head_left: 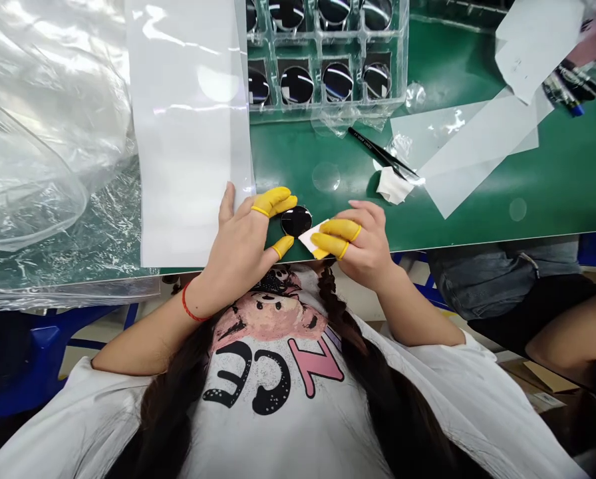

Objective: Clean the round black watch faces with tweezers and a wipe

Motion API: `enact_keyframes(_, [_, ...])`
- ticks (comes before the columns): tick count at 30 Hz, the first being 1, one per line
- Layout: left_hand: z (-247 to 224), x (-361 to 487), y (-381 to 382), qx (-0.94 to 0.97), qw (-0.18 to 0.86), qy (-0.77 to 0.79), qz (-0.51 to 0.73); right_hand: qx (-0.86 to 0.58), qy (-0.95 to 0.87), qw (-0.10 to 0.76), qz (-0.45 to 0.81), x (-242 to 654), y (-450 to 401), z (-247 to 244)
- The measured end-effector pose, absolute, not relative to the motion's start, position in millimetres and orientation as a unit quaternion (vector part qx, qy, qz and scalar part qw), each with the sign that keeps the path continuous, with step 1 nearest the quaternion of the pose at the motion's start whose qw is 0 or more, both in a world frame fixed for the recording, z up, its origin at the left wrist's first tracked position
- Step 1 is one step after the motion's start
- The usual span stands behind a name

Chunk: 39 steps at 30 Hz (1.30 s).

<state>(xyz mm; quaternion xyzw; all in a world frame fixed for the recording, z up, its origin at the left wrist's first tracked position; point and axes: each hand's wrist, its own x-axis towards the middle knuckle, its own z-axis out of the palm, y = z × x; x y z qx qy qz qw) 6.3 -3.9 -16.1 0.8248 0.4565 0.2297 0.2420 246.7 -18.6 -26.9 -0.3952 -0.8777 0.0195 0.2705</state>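
A round, glossy black lens-like disc (297,220) lies at the front of the green table. My left hand (242,233) has yellow finger cots on its thumb and two fingertips, which grip the disc by its left edge. In my right hand (360,241), also with yellow finger cots, a small folded white wipe (312,238) is pinched. The wipe's tip meets the disc's lower right edge. Beyond my right hand, black tweezers (378,150) rest with their tips by a crumpled white wipe (394,185).
A clear compartment tray (328,110) of black discs stands at the back. White sheets (188,166) and clear plastic film (38,120) cover the left side. Translucent strips (477,156), round clear films (326,176) and pens (570,86) lie rightward. Another person's leg (562,326) is at right.
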Motion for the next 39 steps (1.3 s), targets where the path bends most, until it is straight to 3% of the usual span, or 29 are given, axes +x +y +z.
enact_keyframes(7, [-3.4, -10.9, -5.2, 0.846, 0.164, 0.446, 0.242, -0.424, -0.829, 0.363, 0.021, 249.7, -25.2, -25.0])
enact_keyframes(11, [42.9, -39.0, 29.6, 0.820, 0.155, 0.485, 0.261, -0.498, -0.797, 0.341, 0.015, 245.7, -22.0, -28.1])
enact_keyframes(16, [82.0, -13.5, 132.9, 0.833, 0.173, 0.470, 0.234, -0.544, -0.768, 0.339, 0.009, 241.7, -22.7, -31.4])
enact_keyframes(22, [40.5, 77.2, 281.8, 0.828, 0.129, 0.462, 0.289, -0.541, -0.748, 0.384, -0.023, 242.2, -24.7, -32.5])
enact_keyframes(29, [20.1, 110.4, 330.3, 0.845, 0.102, 0.473, 0.226, -0.544, -0.735, 0.404, -0.009, 240.0, -23.8, -24.3])
enact_keyframes(39, [64.5, 176.2, 349.8, 0.871, 0.072, 0.486, 0.019, -0.545, -0.719, 0.431, 0.000, 241.1, -23.1, -25.8])
